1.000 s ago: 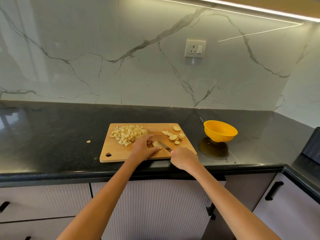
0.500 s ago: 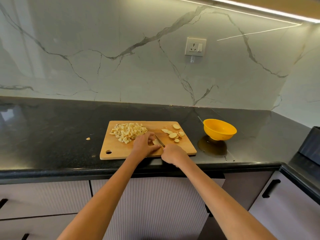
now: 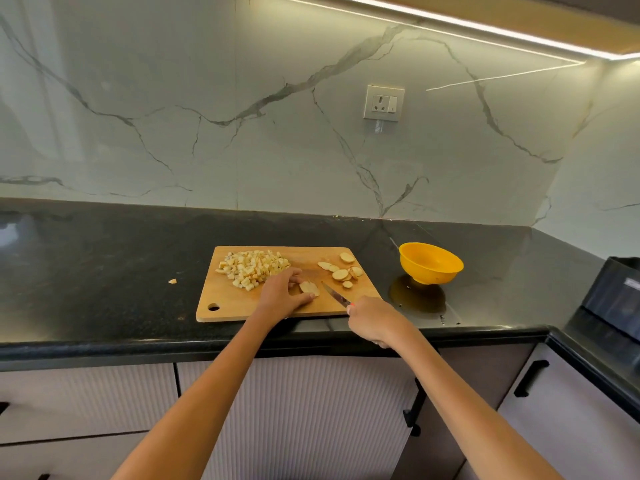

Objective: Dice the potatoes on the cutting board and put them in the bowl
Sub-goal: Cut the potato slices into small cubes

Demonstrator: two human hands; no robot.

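Counter (image 3: pixel 104 271): black stone, carrying everything; it fills the middle band of the head view under a veined marble wall.
Cutting board (image 3: pixel 235 306): wooden, at the centre of the counter, hanging hole at its 7 o'clock corner.
Bowl (image 3: pixel 430 263): yellow, on the counter at 3 o'clock from the board, apart from it; no potato can be seen inside.
Diced pile (image 3: pixel 251 268): a heap of small cubes toward the board's 10 o'clock area, still on the board.
Left hand (image 3: pixel 282 294): laid on the board at about 6 o'clock of its middle, fingers bent over and pressing down on a potato piece (image 3: pixel 309 287), thumb alongside the piece's near edge.
Right hand (image 3: pixel 372 320): at the board's 5 o'clock edge, fingers wrapped round a knife (image 3: pixel 334 296) handle; the blade points toward 10 o'clock, tip just beside the held piece.
Slices (image 3: pixel 341 271): several uncut rounds loose at the board's 2 o'clock area, between the held piece and the bowl.
Stray bit (image 3: pixel 172 281): one scrap on the counter at 9 o'clock, off the board.
Step in hand: dicing, roughly past halfway by the look of pile against slices; nothing has reached the bowl.
Next move: likely bring the blade down across the held piece with the left fingers tucked clear, then work through the remaining slices before any transfer.
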